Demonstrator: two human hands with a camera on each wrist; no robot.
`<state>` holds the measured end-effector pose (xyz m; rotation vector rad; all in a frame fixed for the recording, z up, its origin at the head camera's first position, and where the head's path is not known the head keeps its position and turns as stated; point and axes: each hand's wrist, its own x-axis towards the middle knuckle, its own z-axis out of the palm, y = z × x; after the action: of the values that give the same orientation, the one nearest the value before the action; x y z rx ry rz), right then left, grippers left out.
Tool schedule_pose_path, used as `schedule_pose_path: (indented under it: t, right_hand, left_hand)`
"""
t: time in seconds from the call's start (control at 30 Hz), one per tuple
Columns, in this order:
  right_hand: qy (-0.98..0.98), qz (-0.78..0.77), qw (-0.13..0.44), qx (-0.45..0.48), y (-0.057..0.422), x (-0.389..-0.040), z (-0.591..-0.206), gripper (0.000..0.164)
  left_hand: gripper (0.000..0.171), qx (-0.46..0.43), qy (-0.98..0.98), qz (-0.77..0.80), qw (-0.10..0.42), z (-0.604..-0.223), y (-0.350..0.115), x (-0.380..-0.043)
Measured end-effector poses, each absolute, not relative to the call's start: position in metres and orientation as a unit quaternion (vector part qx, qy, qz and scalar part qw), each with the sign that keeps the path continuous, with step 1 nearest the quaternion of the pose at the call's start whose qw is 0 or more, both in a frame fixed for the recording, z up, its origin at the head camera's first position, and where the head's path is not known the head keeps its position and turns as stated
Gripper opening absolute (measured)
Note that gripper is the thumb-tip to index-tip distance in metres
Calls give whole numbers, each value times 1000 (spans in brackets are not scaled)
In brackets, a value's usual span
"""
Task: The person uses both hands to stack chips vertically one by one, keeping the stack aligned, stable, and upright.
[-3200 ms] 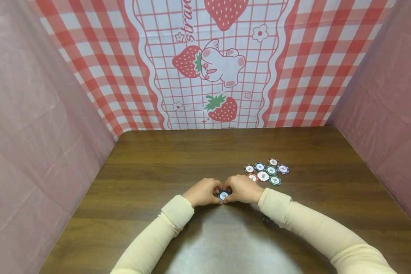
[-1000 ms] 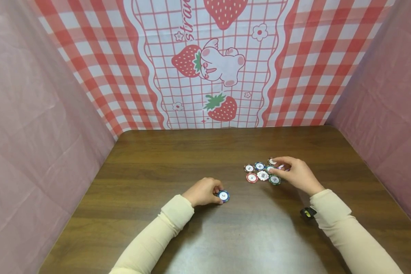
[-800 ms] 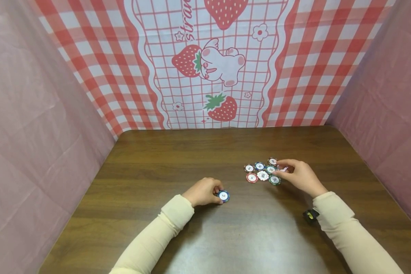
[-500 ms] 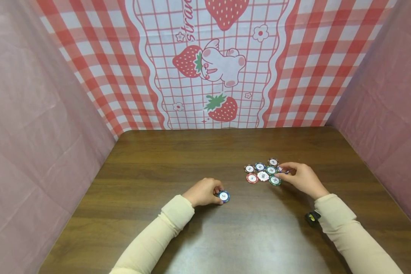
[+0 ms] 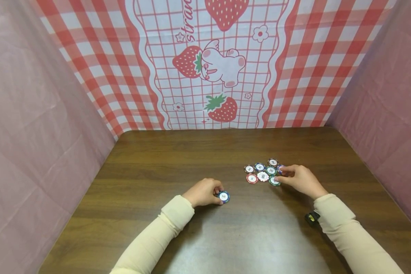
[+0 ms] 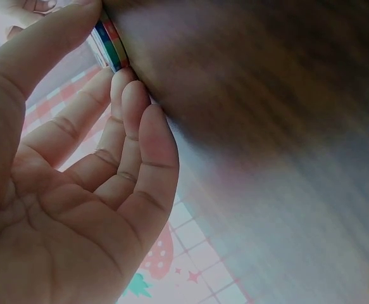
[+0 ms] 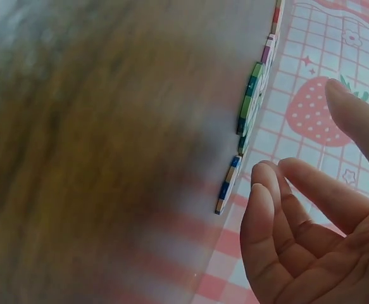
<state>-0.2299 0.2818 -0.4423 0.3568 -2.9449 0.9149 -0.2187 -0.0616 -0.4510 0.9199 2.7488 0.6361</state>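
My left hand point(image 5: 204, 191) holds a low stack of poker chips point(image 5: 223, 196) between thumb and fingertips, with a blue chip marked 50 on top. Red, green and blue edge bands show on the stacked chips point(image 6: 111, 44) in the left wrist view. My right hand point(image 5: 303, 181) hovers at the right side of the loose chips, thumb and fingers spread apart. In the head view its thumb overlaps a green chip point(image 5: 273, 182) and its fingers partly cover a purple-blue chip point(image 5: 279, 168). The right wrist view shows a gap between its fingers and the chips.
Several more chips lie flat and close together: a white one point(image 5: 263, 176), a red one point(image 5: 251, 179), a second green one point(image 5: 271, 170), a blue one point(image 5: 259, 167) and brown ones point(image 5: 273, 162). The wooden table point(image 5: 178, 152) ends at a checked strawberry cloth point(image 5: 222, 76).
My right hand left the stack and moved right to the loose chips, then shifted slightly toward me over the green and purple-blue ones. My left hand stays at the stack.
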Motion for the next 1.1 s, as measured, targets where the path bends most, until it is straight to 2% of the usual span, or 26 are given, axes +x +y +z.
schedule_pose_path:
  t: [0.2,0.5,1.1]
  right_hand:
    - [-954,278,-4,110,281,-230,-440,60]
    - [-957,259,-14,130,279,-232,-443,44]
    - [-970,198,-29,140,269,-237,-441,39]
  left_hand:
    - [31,308,923,215,87,-452,-62,-219]
    - [32,310,923,210,85,-451,-61,-219]
    - [31,305,923,214,91,-450,-62,-218]
